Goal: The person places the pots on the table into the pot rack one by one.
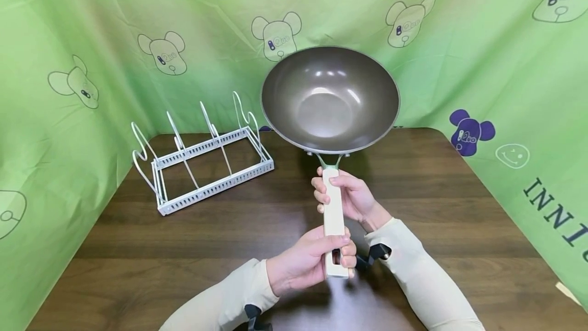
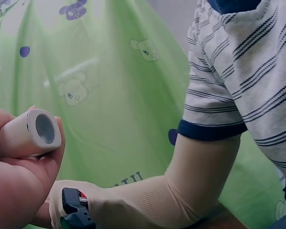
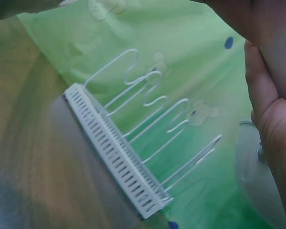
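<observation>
A deep wok [image 1: 328, 101] with a dark grey-brown inside is held up over the table, its inside turned toward the head camera. Its long cream handle [image 1: 333, 203] points down toward the person. My left hand [image 1: 317, 257] grips the lower end of the handle, thumb across its front. Higher up, close to the pan, my right hand [image 1: 351, 195] wraps the same handle. In the left wrist view the hollow handle end [image 2: 44, 128] pokes out of the left hand's fingers. Part of the right hand [image 3: 276, 114] shows at the right of its wrist view.
A white wire rack [image 1: 216, 188] with slotted rails and upright curved dividers stands on the left of the dark wooden table [image 1: 220, 244]. Green printed cloth [image 1: 220, 14] hangs close behind the table and along both sides. Both forearms wear pale sleeves [image 1: 418, 269].
</observation>
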`<state>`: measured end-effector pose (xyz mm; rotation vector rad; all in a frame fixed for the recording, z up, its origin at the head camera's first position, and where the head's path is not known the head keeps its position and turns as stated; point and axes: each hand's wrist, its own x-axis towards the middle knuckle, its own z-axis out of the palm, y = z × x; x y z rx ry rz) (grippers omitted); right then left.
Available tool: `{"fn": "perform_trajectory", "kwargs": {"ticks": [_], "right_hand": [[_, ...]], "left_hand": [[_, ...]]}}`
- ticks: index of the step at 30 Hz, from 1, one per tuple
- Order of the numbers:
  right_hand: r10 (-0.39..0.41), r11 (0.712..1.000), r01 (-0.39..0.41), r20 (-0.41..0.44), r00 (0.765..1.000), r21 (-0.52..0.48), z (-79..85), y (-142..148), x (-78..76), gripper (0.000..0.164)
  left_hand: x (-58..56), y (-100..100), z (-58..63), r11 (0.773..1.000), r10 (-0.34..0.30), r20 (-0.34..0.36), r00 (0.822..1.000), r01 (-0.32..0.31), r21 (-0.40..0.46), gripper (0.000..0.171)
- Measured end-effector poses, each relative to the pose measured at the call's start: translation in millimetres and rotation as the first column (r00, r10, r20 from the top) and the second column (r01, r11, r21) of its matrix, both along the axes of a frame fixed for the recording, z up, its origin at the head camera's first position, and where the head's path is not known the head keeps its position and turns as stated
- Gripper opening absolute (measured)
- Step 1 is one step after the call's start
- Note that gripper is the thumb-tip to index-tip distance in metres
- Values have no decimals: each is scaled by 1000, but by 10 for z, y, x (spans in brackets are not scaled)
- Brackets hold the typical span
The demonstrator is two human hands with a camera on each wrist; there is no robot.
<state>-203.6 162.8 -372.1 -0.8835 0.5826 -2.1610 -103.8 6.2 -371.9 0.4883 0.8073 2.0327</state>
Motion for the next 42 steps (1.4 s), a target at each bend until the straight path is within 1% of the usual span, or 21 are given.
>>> {"fn": "perform_trajectory", "kwargs": {"ticks": [8,12,15,18,22,26,29,33,37,42], "right_hand": [[-7,998,5,-33,999,-70,130,-54,-22,23],[18,990,-23,-32,999,-139,157,-113,-32,24],[56,975,-58,-19,998,-215,176,-190,-41,25],[109,948,-101,11,994,-302,207,-275,-49,27],[177,916,-158,18,984,-368,253,-350,-50,29],[228,906,-222,-26,973,-361,280,-355,-42,31],[240,911,-243,-50,969,-332,280,-320,-48,30],[228,931,-237,-63,972,-278,265,-275,-62,28],[226,943,-236,-70,972,-234,253,-256,-64,26],[216,953,-230,-86,973,-199,250,-249,-70,26]], "left_hand": [[-21,-17,102,997,-28,-64,998,32,64,18],[-17,-40,125,993,-44,-92,995,54,108,19],[-20,-66,127,987,-60,-115,992,77,142,19],[-31,-88,124,980,-77,-137,988,100,173,14],[-39,-118,123,975,-86,-160,983,116,192,9],[-22,-136,125,972,-101,-166,981,133,195,13],[-3,-131,130,970,-109,-154,982,139,198,14],[25,-124,140,972,-113,-123,986,135,191,14],[49,-131,150,976,-119,-86,989,133,173,19],[62,-146,167,977,-122,-56,991,130,167,20]]}}
